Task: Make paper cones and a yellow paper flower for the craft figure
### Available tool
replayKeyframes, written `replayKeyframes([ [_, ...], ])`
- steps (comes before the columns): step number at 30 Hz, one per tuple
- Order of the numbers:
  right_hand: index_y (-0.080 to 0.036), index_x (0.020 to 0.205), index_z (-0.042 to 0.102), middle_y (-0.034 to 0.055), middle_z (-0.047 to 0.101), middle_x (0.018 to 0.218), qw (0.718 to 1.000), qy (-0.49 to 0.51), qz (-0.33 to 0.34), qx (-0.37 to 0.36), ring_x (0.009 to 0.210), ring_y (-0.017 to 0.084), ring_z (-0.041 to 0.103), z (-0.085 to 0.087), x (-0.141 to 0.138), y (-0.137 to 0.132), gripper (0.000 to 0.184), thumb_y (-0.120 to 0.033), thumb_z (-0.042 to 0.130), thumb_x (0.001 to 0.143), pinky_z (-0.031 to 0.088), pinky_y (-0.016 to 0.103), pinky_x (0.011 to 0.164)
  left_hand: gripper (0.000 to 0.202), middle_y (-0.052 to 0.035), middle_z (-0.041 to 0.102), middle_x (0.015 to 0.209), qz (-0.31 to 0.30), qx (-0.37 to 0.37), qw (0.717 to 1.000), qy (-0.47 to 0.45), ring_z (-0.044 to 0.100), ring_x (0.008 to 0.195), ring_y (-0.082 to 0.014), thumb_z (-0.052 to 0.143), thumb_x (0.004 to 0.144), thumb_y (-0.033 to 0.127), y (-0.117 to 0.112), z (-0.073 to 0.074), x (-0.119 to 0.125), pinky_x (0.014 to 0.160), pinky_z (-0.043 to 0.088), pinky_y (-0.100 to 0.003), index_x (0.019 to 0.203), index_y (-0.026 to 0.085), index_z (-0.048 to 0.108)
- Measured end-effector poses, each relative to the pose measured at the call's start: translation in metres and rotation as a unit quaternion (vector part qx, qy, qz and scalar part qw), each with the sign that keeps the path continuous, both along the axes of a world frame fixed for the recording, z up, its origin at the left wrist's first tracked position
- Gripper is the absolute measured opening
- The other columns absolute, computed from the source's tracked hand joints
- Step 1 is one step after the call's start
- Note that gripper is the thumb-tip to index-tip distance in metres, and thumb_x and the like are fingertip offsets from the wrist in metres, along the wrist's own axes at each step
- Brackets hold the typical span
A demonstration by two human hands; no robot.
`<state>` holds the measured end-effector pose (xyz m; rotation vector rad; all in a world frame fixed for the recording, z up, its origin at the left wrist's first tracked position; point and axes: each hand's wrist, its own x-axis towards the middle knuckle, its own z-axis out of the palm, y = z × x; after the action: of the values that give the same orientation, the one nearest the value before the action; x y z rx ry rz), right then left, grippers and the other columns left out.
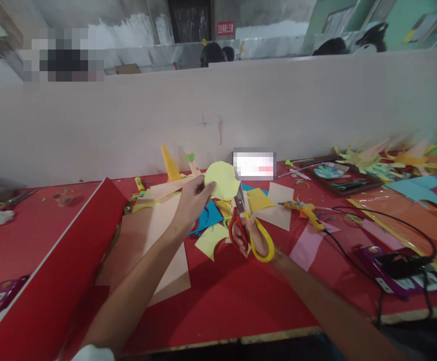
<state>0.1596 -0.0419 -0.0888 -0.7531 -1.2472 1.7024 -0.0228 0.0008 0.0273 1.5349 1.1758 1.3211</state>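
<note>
My left hand [195,198] pinches the left edge of a roughly round pale yellow-green paper piece [223,179], held up above the table. Scissors [245,205] with one red and one yellow handle loop are in my right hand [249,235], fingers through the loops. Their blades point up and meet the right edge of the paper; how far apart they are is hard to make out. Below lie a pale yellow offcut [212,241] with a curved cut, blue paper scraps [207,216] and a yellow paper piece [259,199].
Tan paper sheets [150,245] lie at left beside a red upright divider [52,271]. A yellow hot glue gun [304,213] rests at right, its black cord running to a purple power strip [387,271]. A dark tray [342,178] stands behind. A white partition [146,120] bounds the red table.
</note>
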Motion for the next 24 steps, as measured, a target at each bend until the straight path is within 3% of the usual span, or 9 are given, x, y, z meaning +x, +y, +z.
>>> replayKeyframes([
  [14,-0.024,0.071,0.043,-0.0079,0.044,0.048,1.0,-0.017,-0.012,-0.012,0.03,0.008,0.037,0.0056,-0.0018,-0.0012,0.08,-0.104,0.04,0.072,0.035,0.021,0.027,0.032,0.0032,0.045,0.06,-0.01,0.002,1.0,0.011,0.042,0.056,-0.0107,0.064,0.087,0.037,-0.0022,0.0015,0.0012,0.054,0.032,-0.026,0.067,0.02,0.046],
  [24,-0.024,0.069,0.042,-0.0075,0.043,0.047,0.999,-0.006,-0.03,-0.022,0.029,0.007,0.036,0.0031,-0.0033,-0.0017,0.08,-0.103,0.04,0.073,0.035,0.021,0.025,0.029,0.003,0.047,0.056,-0.02,-0.013,0.999,0.025,0.044,0.053,-0.011,0.063,0.086,0.037,0.0003,-0.0078,0.0051,0.053,0.034,-0.027,0.066,0.02,0.05],
])
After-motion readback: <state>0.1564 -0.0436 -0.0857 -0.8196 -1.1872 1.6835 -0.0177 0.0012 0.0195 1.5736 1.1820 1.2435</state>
